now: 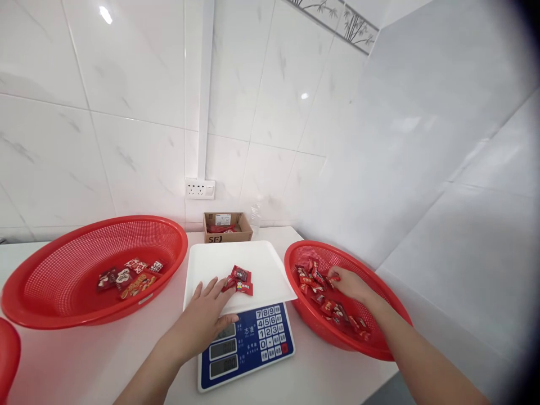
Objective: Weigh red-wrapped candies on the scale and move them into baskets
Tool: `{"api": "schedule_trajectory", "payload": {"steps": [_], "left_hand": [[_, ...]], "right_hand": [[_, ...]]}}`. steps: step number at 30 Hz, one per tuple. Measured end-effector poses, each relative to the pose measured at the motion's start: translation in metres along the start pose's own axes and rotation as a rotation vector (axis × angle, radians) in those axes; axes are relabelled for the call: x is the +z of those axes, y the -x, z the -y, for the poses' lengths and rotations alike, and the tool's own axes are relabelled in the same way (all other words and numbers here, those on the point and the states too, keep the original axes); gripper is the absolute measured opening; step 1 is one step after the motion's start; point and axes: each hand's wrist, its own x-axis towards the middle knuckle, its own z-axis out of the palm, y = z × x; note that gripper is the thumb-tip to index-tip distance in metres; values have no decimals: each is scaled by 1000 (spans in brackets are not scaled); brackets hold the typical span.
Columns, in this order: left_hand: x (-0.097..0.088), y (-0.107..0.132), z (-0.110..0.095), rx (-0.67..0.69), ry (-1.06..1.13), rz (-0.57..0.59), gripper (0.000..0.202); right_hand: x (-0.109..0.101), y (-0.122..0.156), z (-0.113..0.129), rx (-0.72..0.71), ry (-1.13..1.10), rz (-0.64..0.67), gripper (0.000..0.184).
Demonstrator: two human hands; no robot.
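Observation:
A blue electronic scale (253,343) with a white weighing tray (261,261) stands in front of me. A few red snack packets (239,279) lie on the tray. My left hand (206,315) rests flat on the tray's near edge, fingers spread, fingertips touching the packets. My right hand (350,284) reaches into the red basket on the right (382,349), its fingers closed on a red packet (334,278) among several others.
A larger red basket (63,318) on the left holds several packets. A small cardboard box (228,226) sits against the tiled wall under a socket (199,189). Another red rim (8,354) shows at the far left. A wall runs close on the right.

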Motion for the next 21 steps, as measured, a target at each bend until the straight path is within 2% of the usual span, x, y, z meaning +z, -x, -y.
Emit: {"api": "schedule_trajectory", "payload": {"steps": [5,8,11,16,21], "left_hand": [[7,-4,1,16,-1,-64,57],[11,-6,-1,3,-38,-112,59],[12,-7,-5,48,-37,-128,63],[9,-5,-16,137,25,-68,67],[5,-2,-19,132,64,-24,66]], "right_hand": [[-1,17,67,-232,-161,-19,19],[11,32,111,-411,-337,69,20],[29,35,143,-459,-377,146,22],[59,15,170,-466,-442,181,26],[71,-1,177,-448,-439,144,34]]}}
